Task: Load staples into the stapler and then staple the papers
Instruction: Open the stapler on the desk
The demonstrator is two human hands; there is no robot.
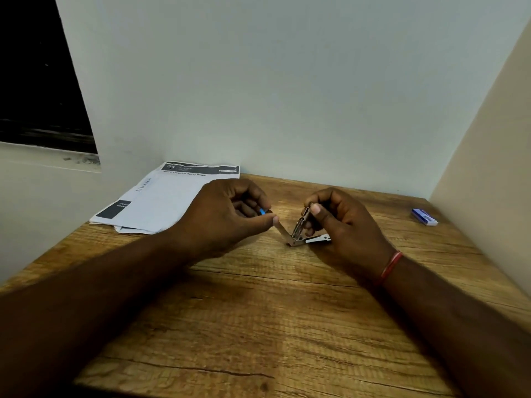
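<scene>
A small metal stapler [298,235] stands hinged wide open on the wooden table [258,311], its hinge resting on the wood. My right hand [342,222] grips its raised magazine arm between thumb and fingers, with the base arm lying flat under the palm. My left hand [230,214] pinches the stapler's blue-tipped top arm, pulled out to the left. A stack of printed papers [163,199] lies at the back left, behind my left hand. A blue and white staple box [424,217] sits shut at the far right.
Grey walls close the table in at the back and on the right. A dark window opening [37,81] lies at the upper left. A red thread band [390,267] circles my right wrist.
</scene>
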